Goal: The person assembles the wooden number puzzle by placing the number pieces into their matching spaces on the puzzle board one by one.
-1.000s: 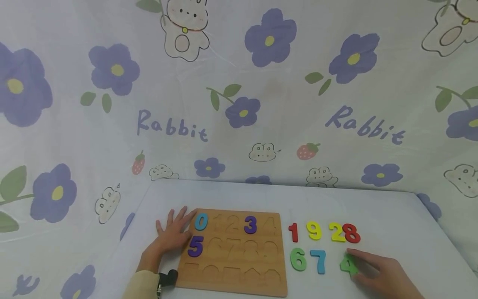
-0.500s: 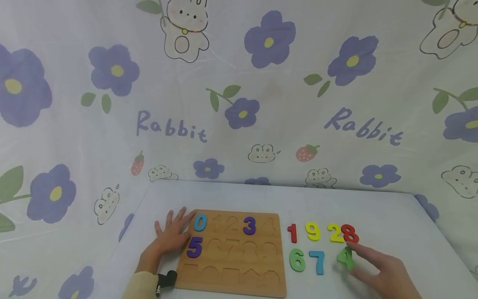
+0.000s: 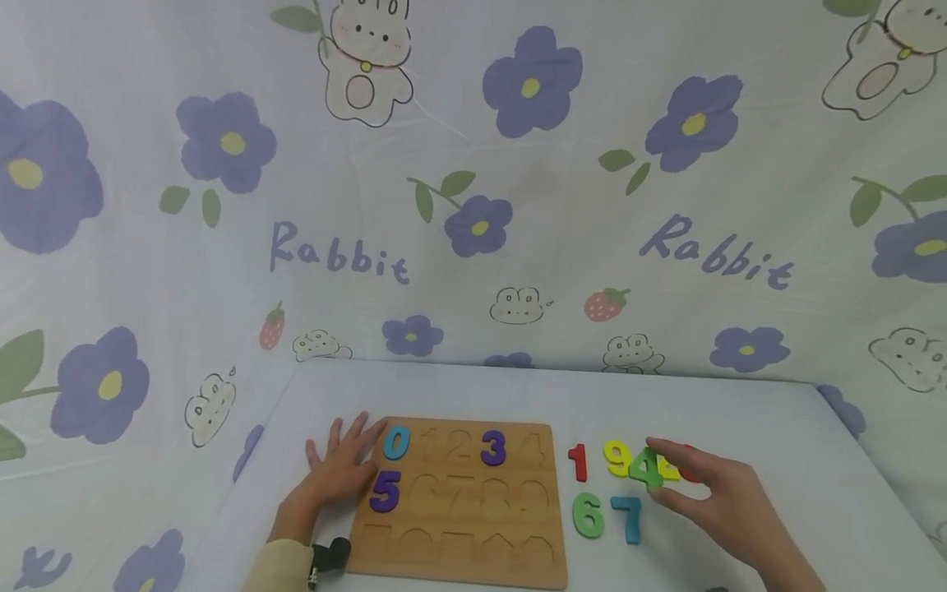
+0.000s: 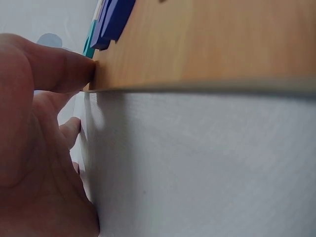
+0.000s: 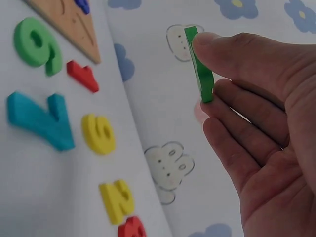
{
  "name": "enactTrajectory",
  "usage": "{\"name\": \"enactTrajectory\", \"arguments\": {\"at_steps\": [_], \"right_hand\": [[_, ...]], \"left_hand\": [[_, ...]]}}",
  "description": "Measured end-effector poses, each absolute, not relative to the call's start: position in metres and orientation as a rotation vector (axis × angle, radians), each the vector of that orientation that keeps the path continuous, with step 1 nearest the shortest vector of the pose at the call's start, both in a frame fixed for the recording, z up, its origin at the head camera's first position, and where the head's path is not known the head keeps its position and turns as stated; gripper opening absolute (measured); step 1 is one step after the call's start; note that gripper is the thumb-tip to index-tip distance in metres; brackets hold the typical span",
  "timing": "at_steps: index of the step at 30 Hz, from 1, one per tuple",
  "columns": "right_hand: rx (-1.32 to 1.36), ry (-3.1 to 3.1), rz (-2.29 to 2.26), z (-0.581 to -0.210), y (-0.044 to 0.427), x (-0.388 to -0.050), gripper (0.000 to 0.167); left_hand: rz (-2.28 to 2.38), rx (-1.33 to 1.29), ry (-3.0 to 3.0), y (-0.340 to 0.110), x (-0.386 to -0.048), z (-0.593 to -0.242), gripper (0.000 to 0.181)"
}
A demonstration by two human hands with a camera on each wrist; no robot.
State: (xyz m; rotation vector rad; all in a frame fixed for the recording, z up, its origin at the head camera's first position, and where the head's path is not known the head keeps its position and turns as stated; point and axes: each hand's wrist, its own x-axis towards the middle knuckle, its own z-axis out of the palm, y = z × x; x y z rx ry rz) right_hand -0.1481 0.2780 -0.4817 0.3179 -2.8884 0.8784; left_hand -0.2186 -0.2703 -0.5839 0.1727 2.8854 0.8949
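Note:
My right hand [image 3: 728, 497] pinches a green number 4 puzzle piece [image 3: 646, 470] between thumb and fingertips, raised above the table. In the right wrist view the piece [image 5: 200, 71] appears nearly edge-on. My left hand [image 3: 336, 470] rests at the left edge of the wooden number puzzle board [image 3: 473, 567], fingers spread. In the left wrist view, a fingertip of the left hand [image 4: 37, 138] touches the board's edge. A blue 0 [image 3: 388, 445], a purple 3 [image 3: 501, 449] and a purple 5 [image 3: 390, 494] lie on the board; other outlined recesses hold nothing.
Right of the board lie a red 1 [image 3: 580, 464], yellow 9 [image 3: 628, 458], green 6 [image 3: 579, 518] and blue 7 [image 3: 632, 524]. A yellow 2 [image 3: 671, 474] and red 8 [image 3: 690, 474] are partly hidden behind the right hand. A patterned curtain [image 3: 444, 140] hangs behind the white table [image 3: 414, 386].
The right hand has lifted the green 4 off the table and carried it left and farther back, toward the yellow 9 and 2. The left hand and board stay put.

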Motion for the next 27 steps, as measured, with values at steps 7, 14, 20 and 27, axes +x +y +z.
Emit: {"name": "enactTrajectory", "arguments": {"at_steps": [7,14,20,27], "right_hand": [[0.522,-2.755,0.932,-0.472,0.257,-0.168,0.061],[0.624,-2.717,1.029,-0.471,0.236,-0.186,0.06],[0.664,-2.698,1.191,-0.476,0.219,-0.2,0.06],[0.672,-2.735,1.246,-0.486,0.198,-0.213,0.06]], "left_hand": [[0.895,0.158,2.877,-0.268,-0.215,-0.574,0.073],[0.845,0.134,2.859,-0.266,-0.215,-0.568,0.072],[0.837,0.147,2.864,-0.268,-0.219,-0.574,0.072],[0.878,0.167,2.871,-0.27,-0.218,-0.579,0.072]]}}
